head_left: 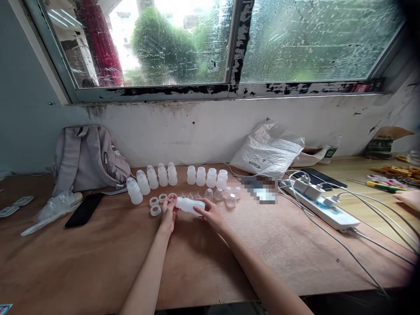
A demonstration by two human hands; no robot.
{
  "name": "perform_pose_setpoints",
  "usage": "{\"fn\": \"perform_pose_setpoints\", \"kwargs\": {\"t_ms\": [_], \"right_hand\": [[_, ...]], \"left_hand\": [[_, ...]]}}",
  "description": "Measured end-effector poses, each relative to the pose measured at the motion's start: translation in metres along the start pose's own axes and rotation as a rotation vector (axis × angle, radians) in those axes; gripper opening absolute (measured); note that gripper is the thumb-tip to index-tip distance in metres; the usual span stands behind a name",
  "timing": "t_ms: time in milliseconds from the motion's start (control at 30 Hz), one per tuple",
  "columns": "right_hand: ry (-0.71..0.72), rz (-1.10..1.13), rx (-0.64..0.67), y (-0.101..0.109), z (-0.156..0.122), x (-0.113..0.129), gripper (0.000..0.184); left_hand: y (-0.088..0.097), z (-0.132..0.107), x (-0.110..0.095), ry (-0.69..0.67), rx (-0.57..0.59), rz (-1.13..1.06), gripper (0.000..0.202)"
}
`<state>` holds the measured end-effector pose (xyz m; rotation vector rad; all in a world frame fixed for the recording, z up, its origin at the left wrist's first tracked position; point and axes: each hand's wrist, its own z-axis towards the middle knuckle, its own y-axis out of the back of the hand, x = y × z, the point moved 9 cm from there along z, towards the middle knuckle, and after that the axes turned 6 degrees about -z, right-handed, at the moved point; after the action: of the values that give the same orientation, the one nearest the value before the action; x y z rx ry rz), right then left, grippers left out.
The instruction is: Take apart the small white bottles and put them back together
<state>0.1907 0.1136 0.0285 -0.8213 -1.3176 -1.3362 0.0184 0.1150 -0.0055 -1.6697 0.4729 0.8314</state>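
Note:
A frosted white baby bottle [189, 205] lies on its side between my hands, a little above the table. My left hand [168, 214] has its fingers closed around the neck end, on the left. My right hand [212, 214] grips the base end, with the thumb along the side. Just beyond are white collar rings [155, 210], small clear teats [190, 195] partly hidden by the bottle, and clear domed caps [230, 200]. Several capped bottles [143, 182] stand behind to the left. Several bottles without caps [211, 178] stand in a row to the right of those.
A grey backpack [88, 157], plastic bag [57, 208] and black phone [84, 210] are on the left. To the right are a silver padded bag [267, 148], a white power strip [328, 212] with trailing cables, and a screwdriver [385, 187] near another person's hand [409, 199].

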Motion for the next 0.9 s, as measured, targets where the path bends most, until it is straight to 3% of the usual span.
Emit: {"fn": "perform_pose_setpoints", "kwargs": {"t_ms": [233, 333, 400, 467, 567, 633, 767, 900], "right_hand": [[-0.171, 0.097, 0.078, -0.002, 0.001, -0.015, 0.039], [-0.185, 0.111, 0.070, -0.004, 0.001, -0.016, 0.038], [-0.121, 0.050, 0.041, -0.004, -0.001, -0.009, 0.037], [0.035, -0.086, 0.023, -0.005, -0.004, 0.009, 0.036], [0.269, -0.307, 0.045, -0.016, -0.017, 0.033, 0.033], [0.308, -0.390, 0.079, -0.025, -0.023, 0.036, 0.036], [0.209, -0.408, 0.144, -0.039, -0.028, 0.025, 0.035], [0.069, -0.204, 0.161, -0.039, -0.027, 0.018, 0.024]], "left_hand": [[-0.026, -0.013, -0.007, 0.006, 0.198, 0.066, 0.052], [-0.025, -0.012, -0.002, 0.033, 0.184, 0.014, 0.048], [-0.023, -0.011, 0.007, 0.089, 0.161, -0.020, 0.041], [-0.025, -0.013, 0.016, 0.130, 0.169, -0.034, 0.036], [-0.023, -0.015, 0.020, 0.110, 0.128, -0.083, 0.033], [-0.018, -0.017, 0.020, 0.098, 0.056, -0.105, 0.031], [-0.017, -0.021, 0.024, 0.153, 0.026, -0.109, 0.022], [-0.022, -0.023, 0.026, 0.197, 0.059, -0.165, 0.014]]}}
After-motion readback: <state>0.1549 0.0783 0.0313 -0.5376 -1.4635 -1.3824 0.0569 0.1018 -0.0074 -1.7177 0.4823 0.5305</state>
